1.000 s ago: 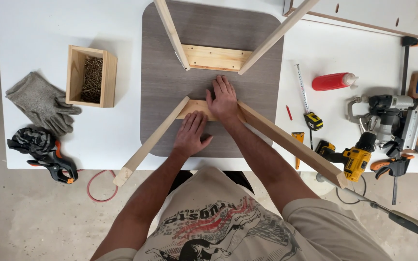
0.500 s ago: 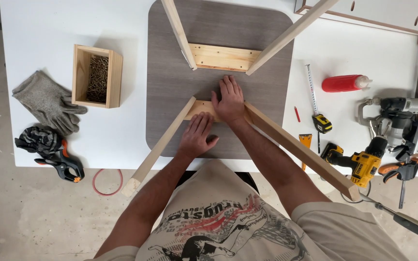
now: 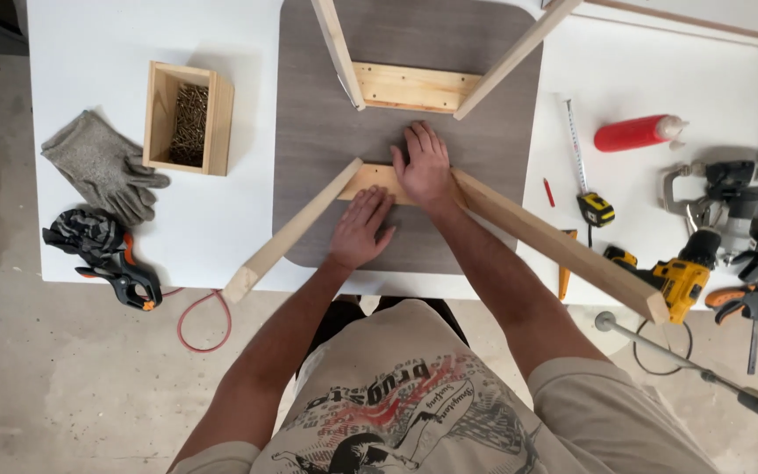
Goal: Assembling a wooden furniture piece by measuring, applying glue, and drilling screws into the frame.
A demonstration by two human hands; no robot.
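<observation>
A grey-brown rounded board (image 3: 326, 105) lies flat on the white table (image 3: 98, 53). Two pale wooden blocks are fixed on it, each with splayed wooden legs. My right hand (image 3: 425, 165) lies flat, fingers together, on the near block (image 3: 370, 180) where the right leg (image 3: 563, 250) joins. My left hand (image 3: 360, 230) rests palm down on the board just below that block, beside the left leg (image 3: 296, 233). The far block (image 3: 414, 86) carries two more legs running off the top edge.
A small wooden box of screws (image 3: 188, 118), grey gloves (image 3: 103, 167) and a black-orange clamp (image 3: 120, 272) lie at left. At right are a red bottle (image 3: 638, 133), a tape measure (image 3: 594, 209), a yellow drill (image 3: 682, 276), a saw (image 3: 739, 202) and a red pencil (image 3: 549, 193).
The view has shifted a little to the right and down. Both hands stay pressed on the near block and board; the left hand has slid slightly.
</observation>
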